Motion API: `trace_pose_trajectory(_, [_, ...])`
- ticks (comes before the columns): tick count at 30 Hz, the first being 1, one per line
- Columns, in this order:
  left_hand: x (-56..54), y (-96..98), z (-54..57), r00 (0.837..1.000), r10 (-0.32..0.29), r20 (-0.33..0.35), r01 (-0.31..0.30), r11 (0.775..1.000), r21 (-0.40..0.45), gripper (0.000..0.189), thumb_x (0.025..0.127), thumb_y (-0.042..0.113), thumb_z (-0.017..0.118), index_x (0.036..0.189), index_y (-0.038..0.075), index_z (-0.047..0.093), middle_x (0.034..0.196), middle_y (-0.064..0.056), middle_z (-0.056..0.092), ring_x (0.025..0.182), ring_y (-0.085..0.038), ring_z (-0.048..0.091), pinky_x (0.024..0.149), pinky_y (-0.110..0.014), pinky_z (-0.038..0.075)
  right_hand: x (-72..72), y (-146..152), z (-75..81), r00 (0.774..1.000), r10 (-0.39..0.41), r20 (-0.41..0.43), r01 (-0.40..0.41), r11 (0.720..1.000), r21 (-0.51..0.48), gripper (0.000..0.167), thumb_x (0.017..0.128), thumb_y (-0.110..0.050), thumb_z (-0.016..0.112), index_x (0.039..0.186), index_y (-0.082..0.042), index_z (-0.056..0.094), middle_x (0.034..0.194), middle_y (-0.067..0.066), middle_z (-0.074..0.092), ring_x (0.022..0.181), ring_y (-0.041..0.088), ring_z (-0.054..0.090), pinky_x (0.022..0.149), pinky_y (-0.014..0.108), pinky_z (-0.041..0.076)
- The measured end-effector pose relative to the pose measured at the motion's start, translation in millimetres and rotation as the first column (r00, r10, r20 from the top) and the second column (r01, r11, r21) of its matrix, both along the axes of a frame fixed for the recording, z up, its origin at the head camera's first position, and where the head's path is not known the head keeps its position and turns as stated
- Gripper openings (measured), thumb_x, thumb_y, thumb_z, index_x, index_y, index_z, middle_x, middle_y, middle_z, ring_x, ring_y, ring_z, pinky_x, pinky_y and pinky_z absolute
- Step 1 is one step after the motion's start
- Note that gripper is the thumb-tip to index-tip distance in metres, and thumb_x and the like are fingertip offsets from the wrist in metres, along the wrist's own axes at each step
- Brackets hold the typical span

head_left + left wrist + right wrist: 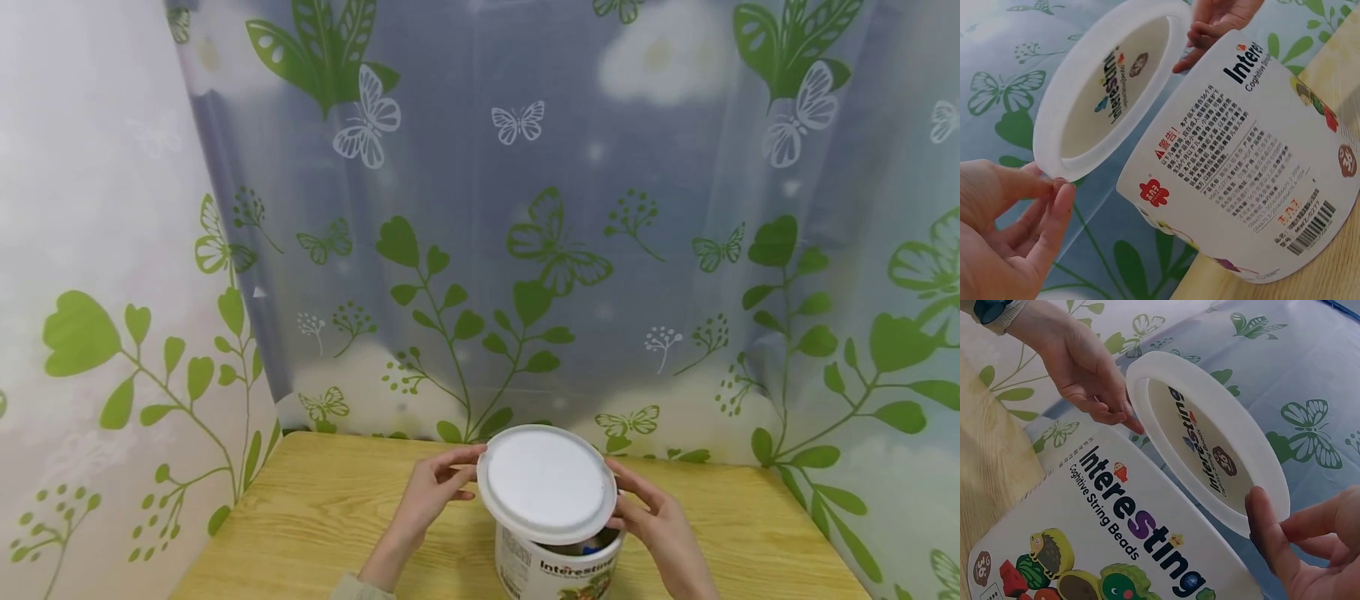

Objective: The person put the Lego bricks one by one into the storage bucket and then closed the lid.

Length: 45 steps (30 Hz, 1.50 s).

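A round white lid [547,483] is raised and tilted above a white tub [517,562] printed "Interesting Cognitive String Beads". My left hand [435,487] pinches the lid's left rim; in the left wrist view its thumb and fingertips [1060,184] meet at the edge. On the opposite side my right hand [663,521] grips the rim between thumb and fingers, also visible in the right wrist view [1316,544]. Through the gap at the tub's front right, dark contents with a blue bit [590,550] show; the rest is hidden under the lid.
The tub stands on a wood-grain table [337,483]. Behind it hangs a curtain [450,167] with green leaves and butterflies, reaching down to the table's back edge. A similar patterned sheet [90,250] covers the left side.
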<state>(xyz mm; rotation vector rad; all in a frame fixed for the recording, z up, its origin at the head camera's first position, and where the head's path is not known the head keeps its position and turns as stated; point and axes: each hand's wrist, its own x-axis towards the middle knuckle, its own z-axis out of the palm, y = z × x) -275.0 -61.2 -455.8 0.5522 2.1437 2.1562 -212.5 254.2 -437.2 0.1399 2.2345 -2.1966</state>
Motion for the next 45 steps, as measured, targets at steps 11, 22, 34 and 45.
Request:
trace_pose_trajectory(11, [-0.3,6.1,6.0,0.99,0.134,-0.033,-0.134,0.991,-0.007,0.031,0.093,0.018,0.076,0.121,0.006,0.074,0.121,-0.012,0.072,0.097,-0.013,0.068,0.078,-0.028,0.062,0.6,-5,10.5,0.991,-0.114,-0.062,0.116,0.993,0.029,0.049,0.103,-0.02,0.061,0.149,-0.004,0.05,0.109,0.004,0.071,0.083,0.017,0.071,0.082,0.032,0.061])
trace_pose_trajectory(22, [2.4,8.3,14.5,0.989,0.148,-0.014,-0.147,0.988,0.047,0.034,0.092,0.02,0.076,0.12,0.0,0.073,0.111,-0.016,0.073,0.094,-0.021,0.072,0.082,-0.03,0.061,-2.1,-13,16.8,0.935,-0.251,-0.251,0.28,0.956,0.086,0.044,0.097,-0.02,0.071,0.134,0.003,0.064,0.101,-0.017,0.067,0.084,0.005,0.07,0.079,0.024,0.061])
trace_pose_trajectory(34, [1.2,12.8,14.3,0.995,0.088,0.055,-0.093,0.991,0.097,0.042,0.097,0.017,0.07,0.132,-0.005,0.063,0.116,-0.019,0.068,0.091,-0.018,0.071,0.08,-0.03,0.062,-5.1,-8,12.7,0.966,-0.181,-0.186,0.194,0.98,0.054,0.047,0.097,-0.012,0.07,0.139,0.005,0.058,0.111,0.004,0.065,0.081,0.01,0.069,0.077,0.027,0.062])
trace_pose_trajectory(45, [2.1,23.4,8.9,0.994,0.063,0.091,-0.068,0.996,0.061,0.038,0.097,0.014,0.07,0.126,-0.009,0.066,0.121,-0.022,0.068,0.088,-0.017,0.071,0.077,-0.028,0.062,-0.1,5,5.3,0.987,-0.146,-0.071,0.154,0.982,0.111,0.049,0.1,-0.012,0.065,0.143,0.006,0.052,0.126,0.016,0.062,0.087,0.008,0.067,0.079,0.026,0.061])
